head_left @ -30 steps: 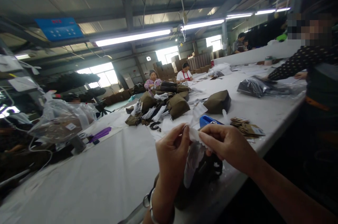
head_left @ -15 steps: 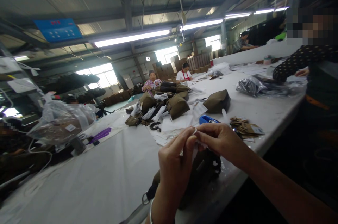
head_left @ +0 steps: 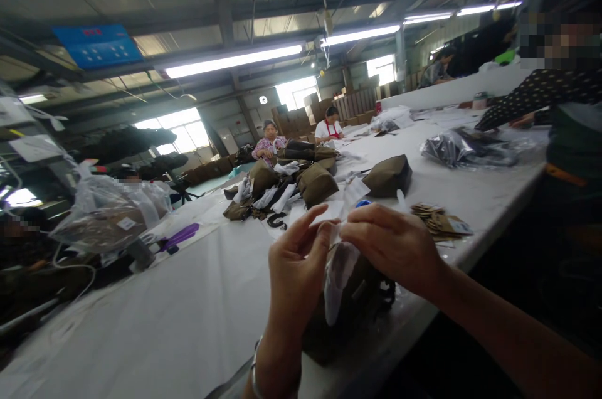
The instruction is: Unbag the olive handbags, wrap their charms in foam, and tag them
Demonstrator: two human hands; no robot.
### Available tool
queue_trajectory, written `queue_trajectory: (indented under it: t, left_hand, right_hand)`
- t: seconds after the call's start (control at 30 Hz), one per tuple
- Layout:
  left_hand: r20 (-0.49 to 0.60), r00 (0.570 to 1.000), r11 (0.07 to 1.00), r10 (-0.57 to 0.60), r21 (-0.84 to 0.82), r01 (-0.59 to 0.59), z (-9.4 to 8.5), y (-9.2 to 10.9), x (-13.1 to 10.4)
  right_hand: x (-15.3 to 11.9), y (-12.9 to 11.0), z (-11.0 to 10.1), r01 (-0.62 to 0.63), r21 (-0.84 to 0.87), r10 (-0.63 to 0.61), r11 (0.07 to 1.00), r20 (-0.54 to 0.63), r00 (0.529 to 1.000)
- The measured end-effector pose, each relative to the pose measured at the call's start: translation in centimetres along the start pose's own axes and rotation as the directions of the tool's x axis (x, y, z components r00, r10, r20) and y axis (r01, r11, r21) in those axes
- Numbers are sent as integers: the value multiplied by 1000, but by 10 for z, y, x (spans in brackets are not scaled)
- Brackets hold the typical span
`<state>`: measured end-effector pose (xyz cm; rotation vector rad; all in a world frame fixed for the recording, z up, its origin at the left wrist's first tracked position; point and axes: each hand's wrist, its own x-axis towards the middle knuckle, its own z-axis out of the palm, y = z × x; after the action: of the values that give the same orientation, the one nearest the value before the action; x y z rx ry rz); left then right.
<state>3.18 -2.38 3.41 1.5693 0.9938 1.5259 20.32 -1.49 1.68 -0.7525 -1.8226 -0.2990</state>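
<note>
My left hand (head_left: 298, 273) pinches a thin white wrapping, likely tissue paper (head_left: 339, 283), between thumb and fingers. My right hand (head_left: 395, 245) grips the same white wrapping from the other side, its fingertips close to those of the left. The wrapping hangs down over a dark olive bag (head_left: 343, 333) that rests at the table's near edge, under both hands. My forearms and the shadow hide parts of this bag. Behind my right hand, only a sliver of a blue object (head_left: 362, 203) shows.
Several olive bags with white paper (head_left: 317, 184) lie heaped mid-table (head_left: 188, 311). A single olive bag (head_left: 388, 176) stands right of them, near a stack of brown tags (head_left: 439, 223). Plastic-wrapped goods (head_left: 465, 148) lie by a co-worker's dotted sleeve (head_left: 527, 95). A filled clear plastic bag (head_left: 113, 211) is at left.
Both hands have shifted slightly, and the left index finger has lifted. More of the white wrapping now hangs below them. The blue object has become mostly covered by my right hand.
</note>
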Motion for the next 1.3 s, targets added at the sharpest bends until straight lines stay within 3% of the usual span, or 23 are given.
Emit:
queue_trajectory:
  t: [0.17, 0.33, 0.4, 0.47, 0.57, 0.63, 0.7, 0.77, 0.87, 0.97, 1.07, 1.13, 1.17, 1.23, 1.3]
  left_hand:
    - [-257, 939, 965, 227, -69, -252, -8, -2, 10]
    - [-88, 991, 984, 97, -144, -109, -14, -12, 8]
    - [11, 999, 999, 32, -3, -32, -14, -15, 4]
    - [152, 988, 971, -33, 240, -4, -11, -15, 1]
    - [311, 945, 870, -105, 490, -64, -6, -12, 0]
    - [284, 958, 758, -31, 631, -162, -3, -11, 2]
    - [231, 963, 555, 139, 787, -269, -2, -15, 8]
    - [243, 923, 345, 299, 874, -342, -4, -24, 17]
    - [288, 819, 169, 496, 893, -417, -12, -46, 34]
    - [250, 702, 81, 667, 912, -402, -18, -65, 39]
    - [177, 551, 34, 815, 936, -350, -14, -83, 20]
    - [212, 477, 40, 853, 885, -464, -6, -98, -2]
    - [263, 471, 63, 842, 819, -571, -1, -107, -14]
    - [377, 521, 197, 766, 633, -748, 10, -125, -36]
    - [404, 666, 416, 627, 550, -725, 19, -137, -52]
  right_hand:
    - [-14, 18, 6, 190, 27, -192, 981, 115, 975]
    - [-36, 29, 12, 91, 187, -101, 978, 47, 994]
    - [-44, 34, 15, -43, 220, 48, 974, -17, 999]
    - [-48, 42, 18, -222, 207, 231, 953, -20, 973]
    - [-48, 54, 19, -379, 168, 355, 910, 158, 922]
    - [-43, 59, 18, -400, 130, 359, 907, 259, 897]
    - [-35, 61, 18, -418, 89, 381, 904, 277, 882]
    - [-29, 61, 19, -460, 80, 428, 884, 257, 867]
    - [-35, 60, 26, -524, 200, 484, 828, 216, 848]
    - [-68, 59, 34, -553, 298, 543, 778, 122, 831]
    - [-115, 56, 42, -607, 208, 616, 767, 29, 787]
    - [-142, 53, 47, -655, 178, 666, 734, 0, 746]
    - [-152, 52, 49, -683, 196, 696, 704, 3, 718]
    - [-162, 49, 52, -737, 266, 757, 622, 35, 652]
    - [-163, 48, 53, -782, 329, 810, 529, 77, 581]
